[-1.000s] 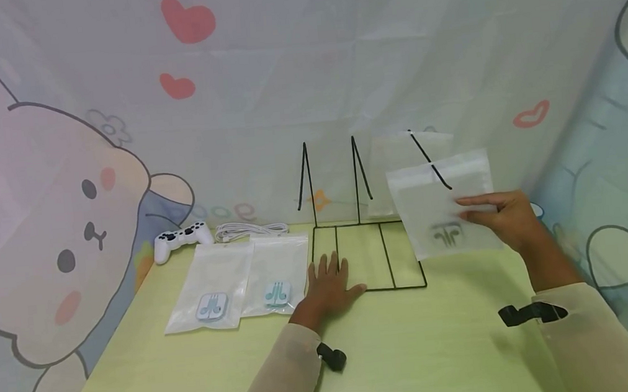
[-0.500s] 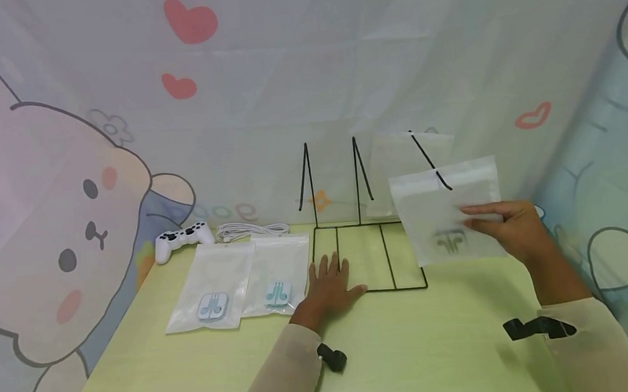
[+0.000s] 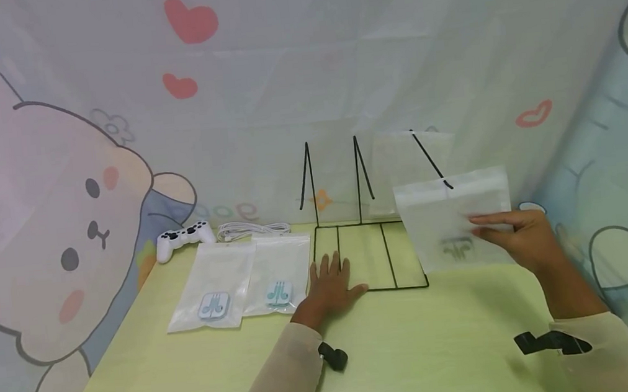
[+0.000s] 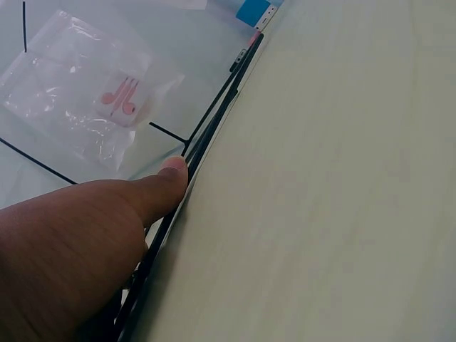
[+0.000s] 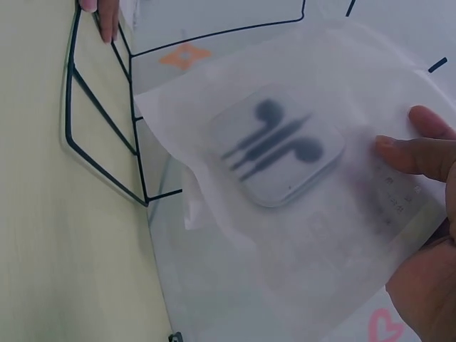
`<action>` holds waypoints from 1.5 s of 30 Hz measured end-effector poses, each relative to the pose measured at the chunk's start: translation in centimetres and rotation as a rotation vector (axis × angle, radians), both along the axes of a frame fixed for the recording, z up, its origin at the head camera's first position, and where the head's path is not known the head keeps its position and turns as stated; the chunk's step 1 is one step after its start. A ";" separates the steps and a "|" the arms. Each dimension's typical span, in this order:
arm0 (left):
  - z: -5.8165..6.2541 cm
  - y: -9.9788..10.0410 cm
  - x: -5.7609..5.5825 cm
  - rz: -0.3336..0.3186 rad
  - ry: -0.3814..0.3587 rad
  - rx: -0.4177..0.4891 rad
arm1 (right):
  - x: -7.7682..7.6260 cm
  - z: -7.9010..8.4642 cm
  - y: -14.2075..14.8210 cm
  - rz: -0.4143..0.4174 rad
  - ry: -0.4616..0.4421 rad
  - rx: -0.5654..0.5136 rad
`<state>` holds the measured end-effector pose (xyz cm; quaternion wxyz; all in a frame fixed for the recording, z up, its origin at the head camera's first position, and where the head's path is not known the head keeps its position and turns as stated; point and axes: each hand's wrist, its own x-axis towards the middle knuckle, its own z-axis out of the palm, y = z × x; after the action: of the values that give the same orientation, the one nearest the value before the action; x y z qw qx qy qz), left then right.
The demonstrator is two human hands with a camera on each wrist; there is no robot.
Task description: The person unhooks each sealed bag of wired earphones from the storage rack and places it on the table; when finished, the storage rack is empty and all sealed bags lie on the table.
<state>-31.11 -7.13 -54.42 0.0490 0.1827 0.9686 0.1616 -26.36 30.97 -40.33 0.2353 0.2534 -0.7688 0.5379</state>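
Observation:
My right hand (image 3: pixel 528 239) pinches a translucent zip bag (image 3: pixel 422 211) by its right side, thumb and fingers on the plastic. A white case of earphones (image 5: pixel 278 146) shows through the bag in the right wrist view. The bag's top strip is at the front end of the rack's right hook, whose black tip shows against it; whether it passes through a hole, I cannot tell. Behind it, another pale bag (image 3: pixel 386 165) hangs by the rack. My left hand (image 3: pixel 330 288) rests with spread fingers on the base of the black wire display rack (image 3: pixel 391 258).
Two zip bags, a left one (image 3: pixel 216 267) and a right one (image 3: pixel 280 258), lie left of the rack, each with cased earphones. Behind them are a white game controller (image 3: pixel 183 237) and a coiled white cable (image 3: pixel 252 229). A printed cloth (image 3: pixel 261 101) hangs behind the table (image 3: pixel 195 380).
My right hand has moved down and right, bringing the bag toward the tip of the hook. The left hand stays on the rack base.

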 end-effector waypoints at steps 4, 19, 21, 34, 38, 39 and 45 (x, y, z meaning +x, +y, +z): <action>0.0 -0.1 -0.1 -0.003 0.002 0.008 | 0.4 -0.2 -0.1 0.009 0.061 -0.018; 0.1 -0.1 0.0 -0.007 0.004 0.004 | 0.9 -0.6 0.0 0.134 0.157 -0.099; 0.0 -0.1 -0.1 -0.007 0.003 0.003 | 0.9 -0.7 -0.1 0.172 0.160 -0.133; 0.1 0.0 0.1 -0.006 -0.005 0.017 | 1.7 -1.1 0.6 0.055 0.037 -0.006; 0.2 -0.1 0.1 -0.006 -0.007 0.010 | 1.8 -1.1 0.9 -0.076 -0.104 0.082; 0.2 -0.1 0.2 -0.006 -0.007 0.008 | 1.8 -1.2 1.0 -0.098 -0.140 0.096; 0.3 0.0 0.2 -0.009 0.000 0.000 | 0.9 -1.7 2.1 -0.183 -0.304 0.170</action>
<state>-30.96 -7.16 -54.14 0.0496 0.1869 0.9678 0.1612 -25.47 33.03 -42.01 0.1422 0.1177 -0.8580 0.4794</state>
